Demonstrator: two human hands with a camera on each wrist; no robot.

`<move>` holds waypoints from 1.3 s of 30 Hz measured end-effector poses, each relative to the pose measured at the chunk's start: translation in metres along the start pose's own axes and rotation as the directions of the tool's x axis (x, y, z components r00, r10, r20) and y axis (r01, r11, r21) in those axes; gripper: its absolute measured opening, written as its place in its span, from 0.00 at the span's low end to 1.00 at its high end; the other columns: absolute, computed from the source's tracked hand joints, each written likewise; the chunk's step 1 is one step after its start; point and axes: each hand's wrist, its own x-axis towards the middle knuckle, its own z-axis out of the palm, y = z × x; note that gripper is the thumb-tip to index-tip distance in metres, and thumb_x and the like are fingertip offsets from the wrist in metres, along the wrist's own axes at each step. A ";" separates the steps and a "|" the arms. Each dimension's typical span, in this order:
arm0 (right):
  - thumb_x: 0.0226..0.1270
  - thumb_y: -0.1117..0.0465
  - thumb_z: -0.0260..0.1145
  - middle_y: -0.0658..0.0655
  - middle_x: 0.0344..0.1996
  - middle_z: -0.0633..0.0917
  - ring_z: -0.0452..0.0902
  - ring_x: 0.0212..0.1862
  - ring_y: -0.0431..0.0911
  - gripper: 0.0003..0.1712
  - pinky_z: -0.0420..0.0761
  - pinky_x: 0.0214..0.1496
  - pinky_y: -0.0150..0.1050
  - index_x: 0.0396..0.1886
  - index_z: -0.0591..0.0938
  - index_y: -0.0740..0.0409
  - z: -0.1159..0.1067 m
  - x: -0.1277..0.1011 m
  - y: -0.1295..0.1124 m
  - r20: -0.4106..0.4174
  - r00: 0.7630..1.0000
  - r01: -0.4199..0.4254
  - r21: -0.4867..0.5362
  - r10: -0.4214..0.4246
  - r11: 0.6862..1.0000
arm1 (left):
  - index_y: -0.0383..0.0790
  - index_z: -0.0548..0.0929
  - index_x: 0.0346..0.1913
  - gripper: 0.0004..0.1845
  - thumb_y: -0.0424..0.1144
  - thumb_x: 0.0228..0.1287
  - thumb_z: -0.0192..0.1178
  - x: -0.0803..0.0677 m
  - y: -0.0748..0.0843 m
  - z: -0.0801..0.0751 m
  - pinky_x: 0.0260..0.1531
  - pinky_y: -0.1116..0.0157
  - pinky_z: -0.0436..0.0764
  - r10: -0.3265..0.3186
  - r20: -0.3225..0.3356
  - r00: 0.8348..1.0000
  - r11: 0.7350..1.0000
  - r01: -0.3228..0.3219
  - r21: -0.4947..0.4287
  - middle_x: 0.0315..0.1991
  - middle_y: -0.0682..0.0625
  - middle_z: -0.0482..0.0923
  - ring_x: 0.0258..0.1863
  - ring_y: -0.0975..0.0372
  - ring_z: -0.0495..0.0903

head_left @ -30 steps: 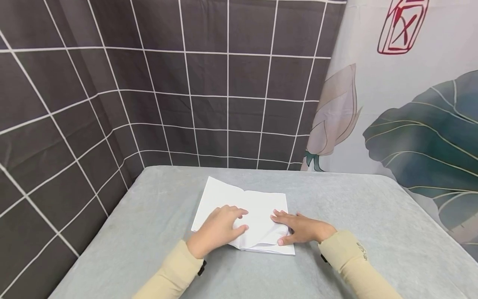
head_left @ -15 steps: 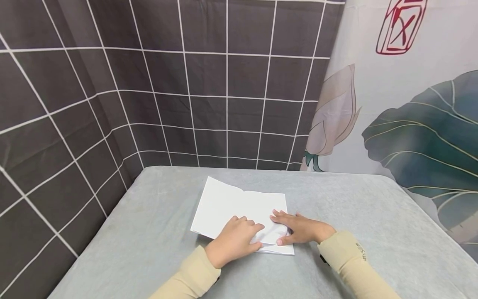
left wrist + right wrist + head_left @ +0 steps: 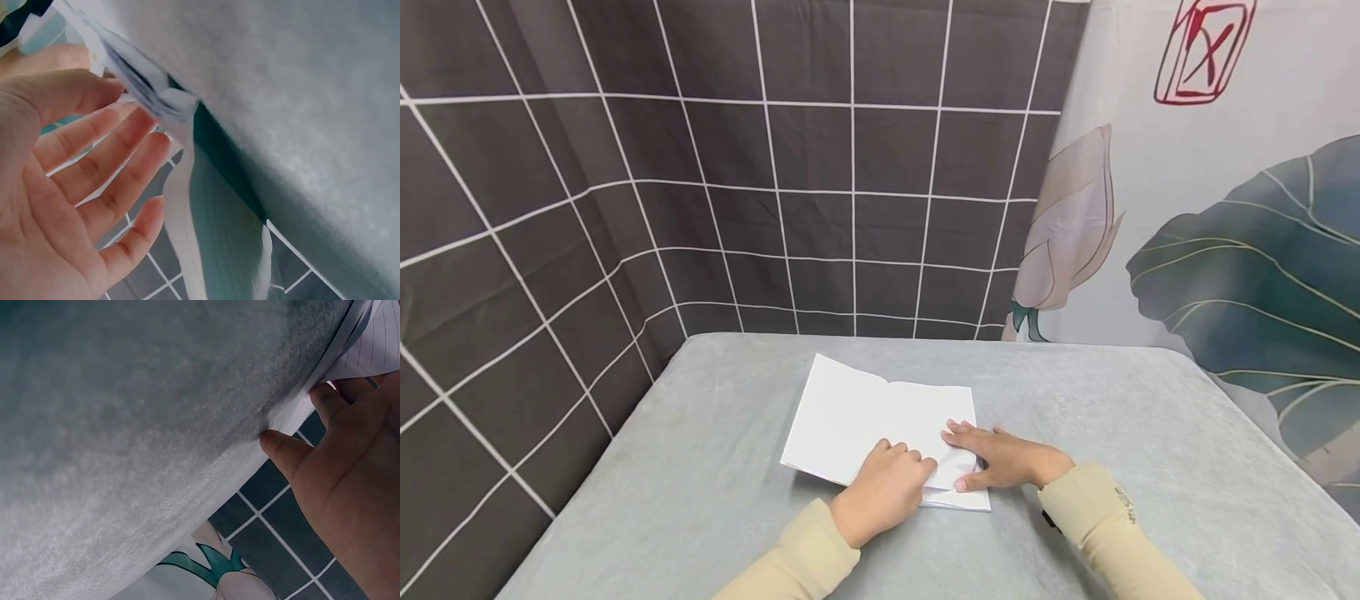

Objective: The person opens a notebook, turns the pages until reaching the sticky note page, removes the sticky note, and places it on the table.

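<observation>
An open notebook point(image 3: 850, 417) with white pages lies on the grey-covered table, tilted a little to the left. At its lower middle edge, my left hand point(image 3: 887, 492) pinches a page between thumb and index finger; the left wrist view shows the other fingers of this hand point(image 3: 94, 169) loosely bent below the notebook's layered edge point(image 3: 137, 78). My right hand point(image 3: 1007, 458) rests spread on the right page near its lower right corner. That page bulges up there, and its ruled underside point(image 3: 375, 347) shows above the fingers in the right wrist view.
The grey cloth-covered table point(image 3: 722, 392) extends on all sides of the notebook. A dark curtain with white grid lines point(image 3: 812, 225) hangs behind and at the left. A white curtain with a flower and leaf print point(image 3: 1262, 275) hangs at the right.
My left hand has moved right and down along the notebook's lower edge, and its fingers have closed on the page there. The right hand has stayed in place.
</observation>
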 end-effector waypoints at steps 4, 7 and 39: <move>0.58 0.39 0.65 0.60 0.75 0.56 0.50 0.75 0.59 0.48 0.47 0.70 0.68 0.73 0.62 0.57 0.001 0.001 0.000 -0.004 1.000 -0.005 -0.011 0.005 1.000 | 0.47 0.86 0.36 0.05 0.37 0.58 0.62 0.003 0.002 0.001 0.26 0.67 0.71 0.001 -0.004 1.000 1.000 -0.001 0.028 0.28 0.54 0.84 0.26 0.63 0.80; 0.58 0.39 0.65 0.61 0.75 0.56 0.50 0.75 0.60 0.48 0.47 0.69 0.68 0.73 0.62 0.58 0.001 0.001 0.000 -0.004 1.000 0.001 -0.016 -0.001 1.000 | 0.47 0.87 0.36 0.05 0.38 0.59 0.62 0.005 0.003 0.002 0.27 0.67 0.72 -0.001 0.007 1.000 0.999 0.001 0.039 0.28 0.54 0.84 0.26 0.64 0.80; 0.55 0.36 0.66 0.67 0.75 0.52 0.46 0.75 0.65 0.58 0.48 0.67 0.71 0.74 0.53 0.65 0.003 -0.005 -0.001 -0.109 0.994 0.013 -0.068 -0.021 0.998 | 0.43 0.87 0.35 0.11 0.27 0.49 0.63 0.006 -0.011 0.004 0.24 0.70 0.76 -0.114 0.038 0.993 0.956 0.120 -0.267 0.30 0.53 0.87 0.22 0.69 0.77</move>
